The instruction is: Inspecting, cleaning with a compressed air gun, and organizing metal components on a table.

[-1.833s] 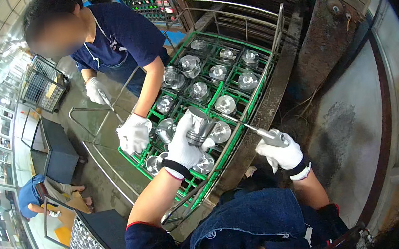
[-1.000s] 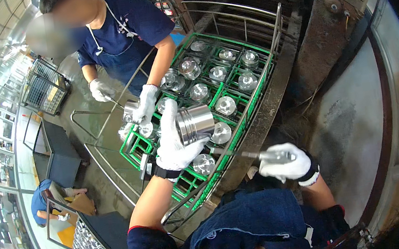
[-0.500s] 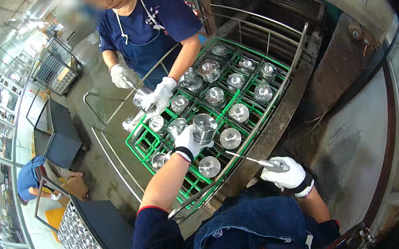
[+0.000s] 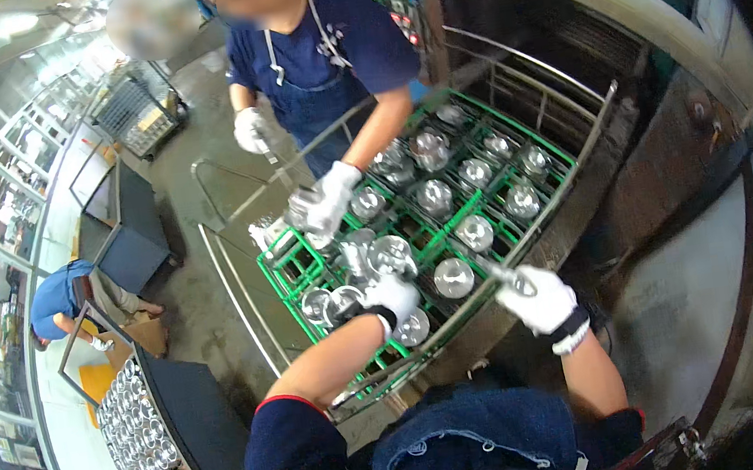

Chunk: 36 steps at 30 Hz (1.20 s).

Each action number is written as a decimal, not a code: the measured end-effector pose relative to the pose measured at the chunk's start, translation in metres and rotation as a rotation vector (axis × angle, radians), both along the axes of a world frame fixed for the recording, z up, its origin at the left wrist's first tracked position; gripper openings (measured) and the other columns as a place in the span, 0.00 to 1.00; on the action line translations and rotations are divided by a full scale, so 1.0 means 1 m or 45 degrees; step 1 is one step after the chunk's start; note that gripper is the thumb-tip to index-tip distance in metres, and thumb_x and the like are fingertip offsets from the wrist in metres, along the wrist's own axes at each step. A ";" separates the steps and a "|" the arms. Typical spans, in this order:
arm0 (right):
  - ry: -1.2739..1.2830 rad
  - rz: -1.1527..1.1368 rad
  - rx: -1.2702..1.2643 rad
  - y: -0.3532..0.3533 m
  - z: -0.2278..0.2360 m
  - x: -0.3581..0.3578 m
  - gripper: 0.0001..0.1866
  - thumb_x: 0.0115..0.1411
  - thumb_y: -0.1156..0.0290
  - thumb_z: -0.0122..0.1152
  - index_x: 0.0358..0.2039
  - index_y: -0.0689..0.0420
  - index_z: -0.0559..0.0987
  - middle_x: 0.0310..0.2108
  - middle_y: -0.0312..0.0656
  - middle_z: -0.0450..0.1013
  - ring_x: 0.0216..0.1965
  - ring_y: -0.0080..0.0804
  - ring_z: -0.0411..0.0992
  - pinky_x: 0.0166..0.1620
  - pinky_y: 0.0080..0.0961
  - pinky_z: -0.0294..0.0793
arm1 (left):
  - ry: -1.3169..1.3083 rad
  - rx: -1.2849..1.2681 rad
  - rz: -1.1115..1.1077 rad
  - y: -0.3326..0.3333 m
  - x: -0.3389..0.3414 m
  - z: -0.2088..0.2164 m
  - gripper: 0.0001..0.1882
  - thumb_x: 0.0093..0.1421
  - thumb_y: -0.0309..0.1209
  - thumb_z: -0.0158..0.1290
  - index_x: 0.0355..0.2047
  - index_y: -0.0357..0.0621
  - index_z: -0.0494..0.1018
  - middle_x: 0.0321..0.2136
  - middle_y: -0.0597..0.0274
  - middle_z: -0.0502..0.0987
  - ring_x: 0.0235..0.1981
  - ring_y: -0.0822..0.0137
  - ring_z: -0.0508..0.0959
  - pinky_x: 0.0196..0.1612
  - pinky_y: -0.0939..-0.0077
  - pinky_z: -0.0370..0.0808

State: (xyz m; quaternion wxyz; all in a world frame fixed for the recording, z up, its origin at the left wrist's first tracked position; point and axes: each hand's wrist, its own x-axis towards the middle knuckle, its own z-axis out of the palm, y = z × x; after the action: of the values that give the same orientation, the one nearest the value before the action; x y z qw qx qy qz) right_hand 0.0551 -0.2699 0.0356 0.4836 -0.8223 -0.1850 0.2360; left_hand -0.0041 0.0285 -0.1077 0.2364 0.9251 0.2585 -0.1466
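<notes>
Metal piston (image 4: 391, 256) by left hand (image 4: 394, 299), tool (image 4: 497, 269) in right hand (image 4: 540, 299)

Left head-worn fisheye looks steeply down past wearer's denim apron (image 4: 471, 430) at close green wire rack (image 4: 300, 277), co-worker (image 4: 309, 65) beyond.

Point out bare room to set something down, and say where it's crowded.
Bare floor shows left of the green rack, bordered by the nearer dark cart, itself packed with metal parts. The rack is crowded: metal cylinders cluster around the left hand, near a co-worker's gloved hand.
</notes>
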 end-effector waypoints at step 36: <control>0.473 -0.138 0.303 -0.037 -0.008 -0.060 0.06 0.50 0.73 0.69 0.22 0.60 0.79 0.13 0.37 0.72 0.12 0.25 0.69 0.18 0.25 0.66 | -0.478 -0.124 -0.598 -0.039 -0.043 0.202 0.47 0.47 0.46 0.65 0.65 0.45 0.60 0.52 0.40 0.70 0.53 0.42 0.73 0.55 0.54 0.73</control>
State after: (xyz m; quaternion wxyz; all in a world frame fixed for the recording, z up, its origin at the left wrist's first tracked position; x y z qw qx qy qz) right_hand -0.0045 -0.3069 0.0280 0.6149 -0.7107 -0.0748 0.3336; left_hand -0.0476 -0.0109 0.0946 0.2837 0.9581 -0.0179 -0.0358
